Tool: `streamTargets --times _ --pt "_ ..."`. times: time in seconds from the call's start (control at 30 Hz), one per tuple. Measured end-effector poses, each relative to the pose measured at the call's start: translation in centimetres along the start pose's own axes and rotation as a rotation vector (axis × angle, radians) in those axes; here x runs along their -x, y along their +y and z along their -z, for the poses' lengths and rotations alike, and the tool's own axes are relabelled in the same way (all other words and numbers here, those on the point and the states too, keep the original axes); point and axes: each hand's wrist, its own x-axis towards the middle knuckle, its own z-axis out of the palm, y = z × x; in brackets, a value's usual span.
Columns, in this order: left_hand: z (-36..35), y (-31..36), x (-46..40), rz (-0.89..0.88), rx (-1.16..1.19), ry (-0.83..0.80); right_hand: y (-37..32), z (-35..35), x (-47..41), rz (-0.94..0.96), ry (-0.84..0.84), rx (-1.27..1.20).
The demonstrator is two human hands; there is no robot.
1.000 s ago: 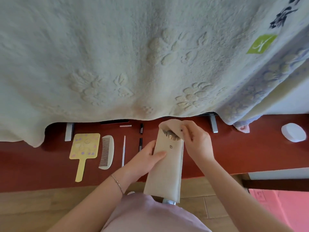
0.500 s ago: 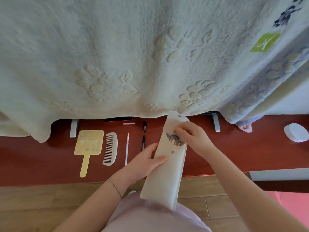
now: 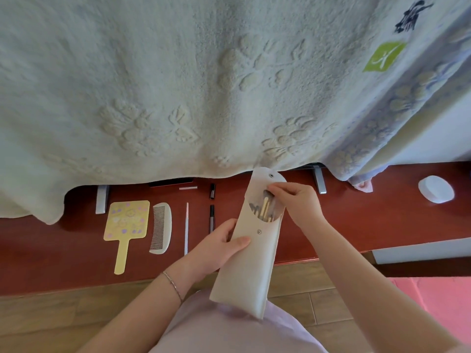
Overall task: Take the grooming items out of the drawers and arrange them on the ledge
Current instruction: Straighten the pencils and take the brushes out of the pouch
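Now the left hand (image 3: pixel 216 244) grips the pale pouch (image 3: pixel 248 250) over the red ledge (image 3: pixel 356 225), flap open; the right hand (image 3: pixel 297 202) pinches a brush (image 3: pixel 266 200) among several inside; best keep the pouch steady and tilted, draw one straight out, lay it beside the comb (image 3: pixel 161 228) and mirror (image 3: pixel 126 226).

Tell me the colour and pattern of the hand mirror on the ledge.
Pale yellow hand mirror with small lilac and white flower and heart shapes; seen in the head view.
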Motion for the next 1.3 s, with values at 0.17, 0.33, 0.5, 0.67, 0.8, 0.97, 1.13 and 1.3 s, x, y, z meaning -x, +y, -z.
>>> streamTargets --times 0.17,0.33,0.5,0.67,0.8,0.97,1.13,1.3 --pt "-0.2 -0.7 0.2 0.022 -0.029 0.005 0.2 0.9 -1.8 -0.031 0.124 -0.044" --pt "0.1 -0.9 0.7 0.033 -0.027 0.053 0.3 1.8 -3.3 -0.070 0.206 -0.276" --pt "0.8 -1.6 1.3 0.043 0.048 0.143 0.9 4.7 -5.0 -0.168 0.485 -0.498" --pt "1.1 -2.2 1.4 0.066 0.124 0.222 2.8 3.9 -5.1 -0.248 0.343 -0.274" --pt "1.0 -1.9 1.5 0.063 0.154 0.246 4.7 0.9 -5.3 -0.340 0.144 -0.120" --pt "0.9 -1.9 1.8 0.075 0.159 0.238 4.8 -2.6 -5.8 -0.341 0.056 -0.021" --pt "0.7 -1.8 1.9 0.072 0.197 0.233 4.3 -4.3 -6.8 -0.343 0.047 0.019" --pt "0.5 -1.5 1.9 0.060 0.198 0.221 3.9 -4.2 -6.3 -0.308 0.001 0.035"
